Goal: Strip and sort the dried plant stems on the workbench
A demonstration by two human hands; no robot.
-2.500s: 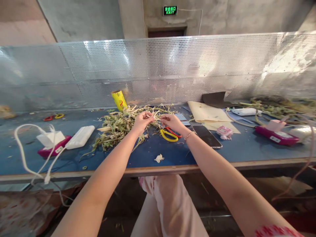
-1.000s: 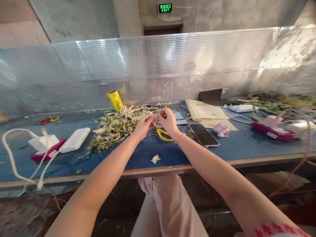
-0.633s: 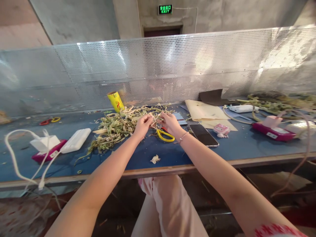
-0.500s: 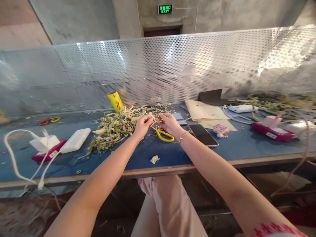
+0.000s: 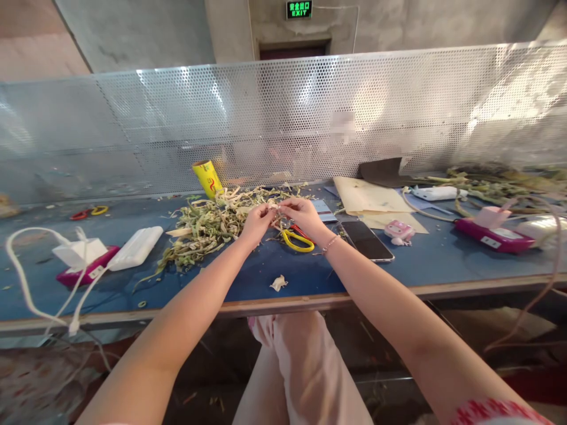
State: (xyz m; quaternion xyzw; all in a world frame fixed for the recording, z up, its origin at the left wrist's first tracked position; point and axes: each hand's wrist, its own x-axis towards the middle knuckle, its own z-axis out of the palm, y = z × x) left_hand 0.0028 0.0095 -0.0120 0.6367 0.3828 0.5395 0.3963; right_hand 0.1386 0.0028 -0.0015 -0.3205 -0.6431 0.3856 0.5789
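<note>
Just beyond the scissors point(image 5: 301, 249), a pale scrap point(image 5: 273, 206) is pinched by left hand point(image 5: 257, 224) and right hand point(image 5: 305, 213), fingertips nearly together. Pulled too hard, it could be torn; by a dropped wrist, the scissors could be nudged.

Two pairs of scissors, one near centre point(image 5: 297, 241) and one at far left point(image 5: 89, 212); two heaps of plant stems, one at centre point(image 5: 208, 227) and one at far right point(image 5: 496, 182); two magenta power strips, one at left point(image 5: 73, 276) and one at right point(image 5: 509, 242); one smartphone point(image 5: 367, 241); one yellow tube point(image 5: 207, 178); one green exit sign point(image 5: 299, 9).
</note>
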